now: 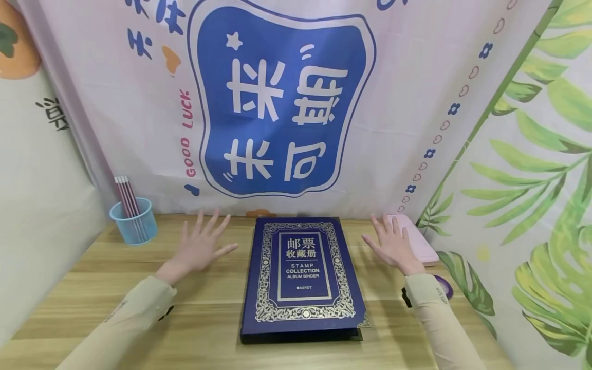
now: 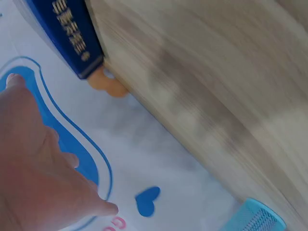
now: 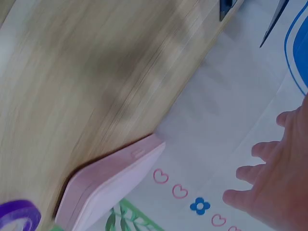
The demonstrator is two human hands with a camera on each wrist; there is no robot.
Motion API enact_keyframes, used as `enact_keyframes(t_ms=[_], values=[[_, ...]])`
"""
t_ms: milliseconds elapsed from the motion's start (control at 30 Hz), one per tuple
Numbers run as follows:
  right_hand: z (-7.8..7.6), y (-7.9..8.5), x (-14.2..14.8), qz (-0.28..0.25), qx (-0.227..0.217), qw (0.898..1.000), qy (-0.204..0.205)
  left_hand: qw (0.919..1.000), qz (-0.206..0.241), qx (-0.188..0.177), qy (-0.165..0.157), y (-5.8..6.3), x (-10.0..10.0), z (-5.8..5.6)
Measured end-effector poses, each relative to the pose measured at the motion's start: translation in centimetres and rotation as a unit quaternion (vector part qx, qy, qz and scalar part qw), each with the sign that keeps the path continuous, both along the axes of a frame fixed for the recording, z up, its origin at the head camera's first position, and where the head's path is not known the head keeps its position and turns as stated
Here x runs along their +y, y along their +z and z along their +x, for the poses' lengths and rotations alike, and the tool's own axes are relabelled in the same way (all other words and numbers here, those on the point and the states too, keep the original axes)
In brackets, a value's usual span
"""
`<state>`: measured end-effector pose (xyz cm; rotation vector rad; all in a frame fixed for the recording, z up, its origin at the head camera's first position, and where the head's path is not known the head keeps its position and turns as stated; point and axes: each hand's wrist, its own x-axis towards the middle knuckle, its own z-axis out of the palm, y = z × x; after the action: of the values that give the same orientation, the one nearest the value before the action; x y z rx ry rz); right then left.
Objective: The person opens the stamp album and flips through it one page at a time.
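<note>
While two sleeved arms reach in from the bottom of the head view, a dark blue stamp album [image 1: 302, 285] with silver ornament lies front cover up at lower centre, on a wood-grain table [image 1: 203, 329]. To its left in the frame is the left hand [image 1: 201, 249], to its right the right hand [image 1: 393, 244]; both are apart from the album, their fingers spread and gripping nothing. A light blue cup [image 1: 136, 234] of pencils [image 1: 128, 198] stands at the left; a pink case [image 1: 416, 239] and a purple ring [image 1: 444, 287] sit at the right, partly behind the right arm. Behind hangs a white cloth [image 1: 148, 113] with a blue printed panel. From the left wrist, the hand fills the lower left, the album's spine is at upper left and the cup at lower right. From the right wrist, fingers fan apart at lower right, the case is at lower left beside the ring, and a dark corner at the top is probably the album's.
</note>
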<state>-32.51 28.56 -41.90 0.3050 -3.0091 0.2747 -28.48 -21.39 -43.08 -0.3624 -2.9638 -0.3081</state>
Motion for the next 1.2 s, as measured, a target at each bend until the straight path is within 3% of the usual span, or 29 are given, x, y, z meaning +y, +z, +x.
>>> enact_keyframes(t_ms=[167,300,467,700,900,1200], values=[[-0.1,-0.3,-0.7,-0.009,-0.004,1.000,0.025,0.9983,0.018,0.016,-0.054,-0.3,2.3,1.2],[-0.2,-0.7,-1.4,-0.026,0.008,0.998,0.064,0.9938,0.042,0.022,-0.100,-0.3,4.6,2.8],[0.0,-1.0,-2.3,-0.087,-0.041,0.991,0.089,0.9853,0.037,0.027,-0.164,-0.5,6.9,5.0],[0.0,-1.2,-3.4,-0.115,-0.079,0.984,0.109,0.9700,0.008,0.001,-0.243,-1.2,8.8,7.6],[0.2,-1.4,-4.4,-0.131,-0.104,0.978,0.128,0.9602,-0.025,-0.015,-0.278,-1.6,9.5,9.2],[0.4,-1.3,-4.9,-0.132,-0.090,0.975,0.154,0.9513,-0.045,0.023,-0.304,-1.9,9.5,10.4]])
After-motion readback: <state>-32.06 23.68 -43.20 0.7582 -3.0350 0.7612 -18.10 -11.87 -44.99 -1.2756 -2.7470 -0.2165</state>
